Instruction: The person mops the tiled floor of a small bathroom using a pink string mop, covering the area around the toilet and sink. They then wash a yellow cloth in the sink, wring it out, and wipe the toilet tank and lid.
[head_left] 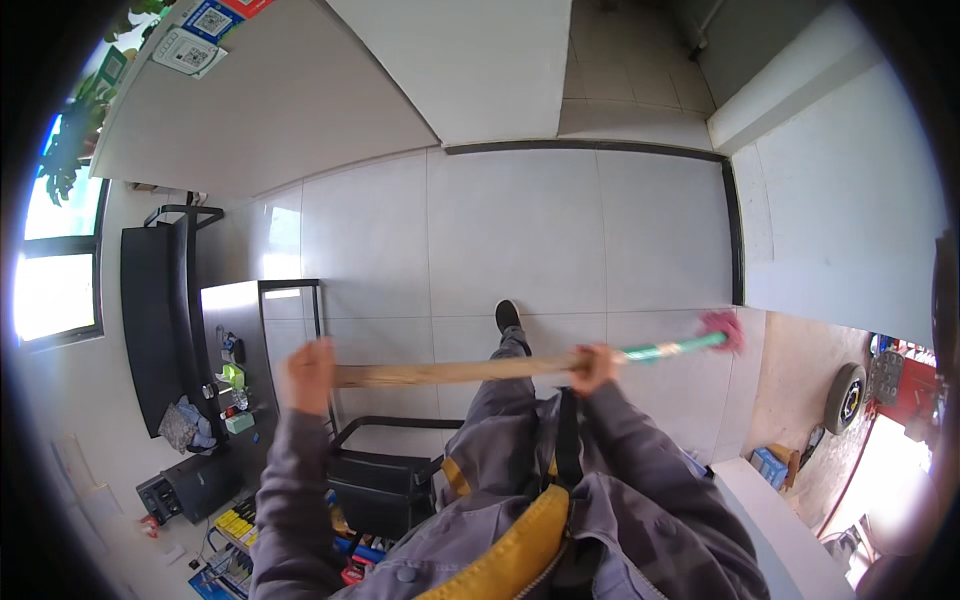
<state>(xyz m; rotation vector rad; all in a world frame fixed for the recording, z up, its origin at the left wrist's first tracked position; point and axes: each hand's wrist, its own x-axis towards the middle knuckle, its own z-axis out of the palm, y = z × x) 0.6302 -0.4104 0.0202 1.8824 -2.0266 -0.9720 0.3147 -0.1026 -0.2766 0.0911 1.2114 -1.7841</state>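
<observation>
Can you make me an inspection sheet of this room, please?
Surface: pale tiled floor with visible seams.
Things in use: wooden pole with a green section and fuzzy pink head.
Clutter: crumpled cloth; small items on the low table.
Hands: left hand and right hand both closed on the pole.
Cables: too unclear to tell.
Surroundings: black chair, wheel, bright window.

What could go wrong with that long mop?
The left hand grips the wooden handle near the table, so it might knock the small green box off. The handle could also bump the black chair. The pink mop head might hit the white wall.
</observation>
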